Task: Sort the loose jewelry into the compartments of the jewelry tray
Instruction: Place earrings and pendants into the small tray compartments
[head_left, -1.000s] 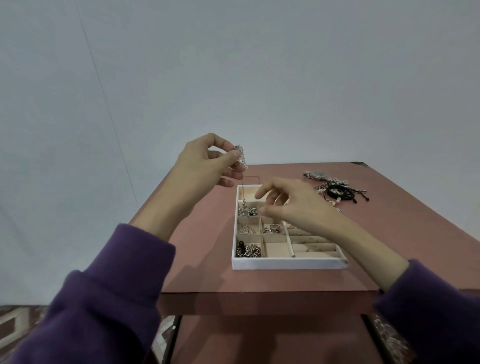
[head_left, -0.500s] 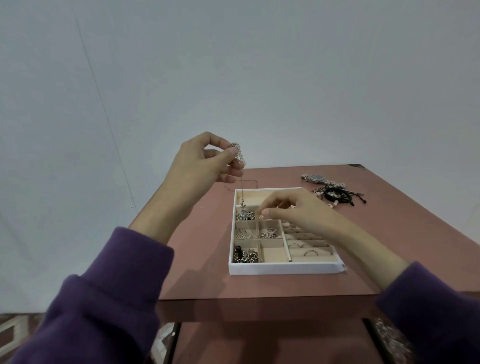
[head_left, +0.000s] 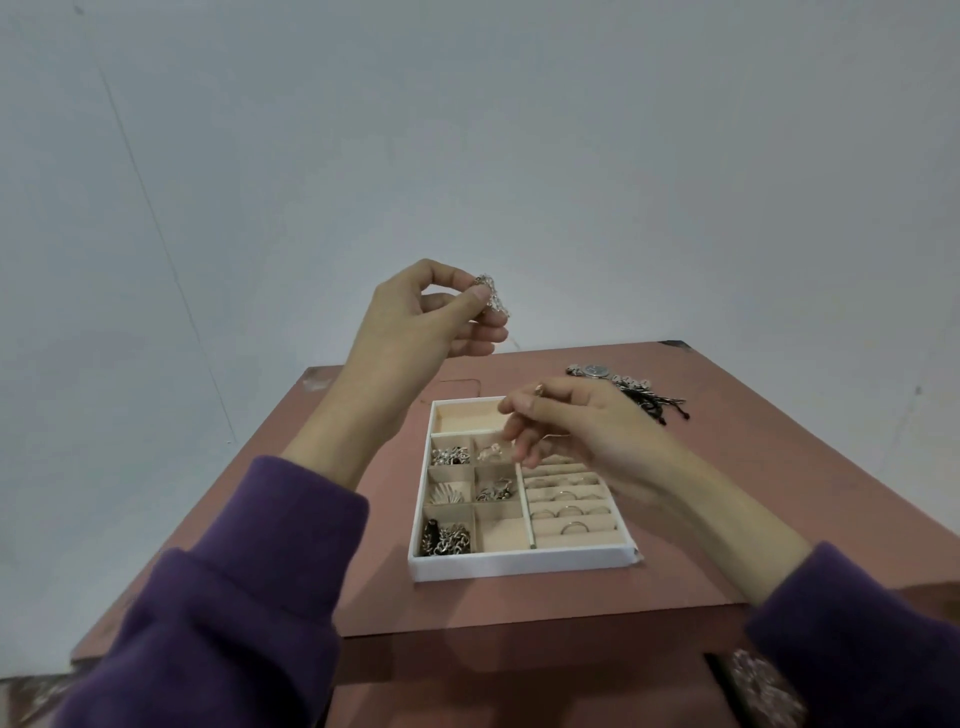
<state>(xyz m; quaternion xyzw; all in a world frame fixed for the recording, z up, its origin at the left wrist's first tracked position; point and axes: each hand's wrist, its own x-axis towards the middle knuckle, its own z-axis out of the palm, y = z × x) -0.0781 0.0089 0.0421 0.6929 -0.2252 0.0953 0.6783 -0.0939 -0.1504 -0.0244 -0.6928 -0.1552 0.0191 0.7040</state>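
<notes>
Our left hand is up high, above and beyond the tray's far left corner. Its thumb and forefinger pinch a bunched chain, and the other fingers curl beneath. The left forearm rises bare from the left sleeve, slanting up past the tray's left side. Our right hand hovers low over the tray's far right part, back of the hand up. Thumb and forefinger pinch a small piece we can't make out, and the remaining fingers curl loosely down. The right forearm comes in from the tray's near right, out of the right sleeve. The hands are apart, left above right.
</notes>
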